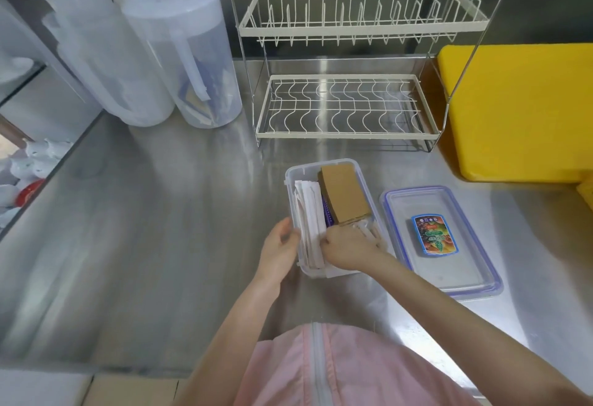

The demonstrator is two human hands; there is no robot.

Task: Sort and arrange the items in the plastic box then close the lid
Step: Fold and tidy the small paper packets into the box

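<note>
Steel surface point(160, 213) is roomy: left hand point(280, 240) should brace the plastic box point(362, 178) wall it grips, while right hand point(348, 250), curled onto white packets point(309, 213), squares them

Clear plastic box point(333, 166), open on the steel counter, holding white paper-wrapped sticks point(309, 213) along its left and brown cardboard sleeves point(345, 195) right; blue-rimmed lid point(475, 264) flat just beside.
</note>
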